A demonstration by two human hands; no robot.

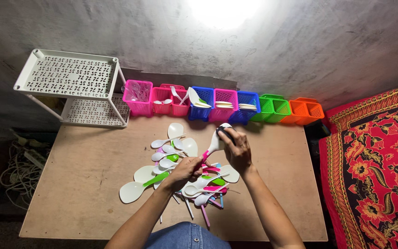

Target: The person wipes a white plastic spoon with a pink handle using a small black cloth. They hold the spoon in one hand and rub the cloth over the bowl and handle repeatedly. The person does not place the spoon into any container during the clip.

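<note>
Left hand (187, 169) grips the spoon (215, 144) handle, right hand (237, 150) pinches a dark cloth (225, 133) on its bowl; hard rubbing could scatter the pile (176, 173) at frame centre

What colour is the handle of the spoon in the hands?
Pink, with a white bowl: the spoon shows best in the head view.

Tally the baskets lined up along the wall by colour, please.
Pink baskets: 4
Blue baskets: 2
Green baskets: 2
Orange baskets: 2
Total: 10 baskets in the row, counting each compartment as one; some may be joined pairs.
</note>
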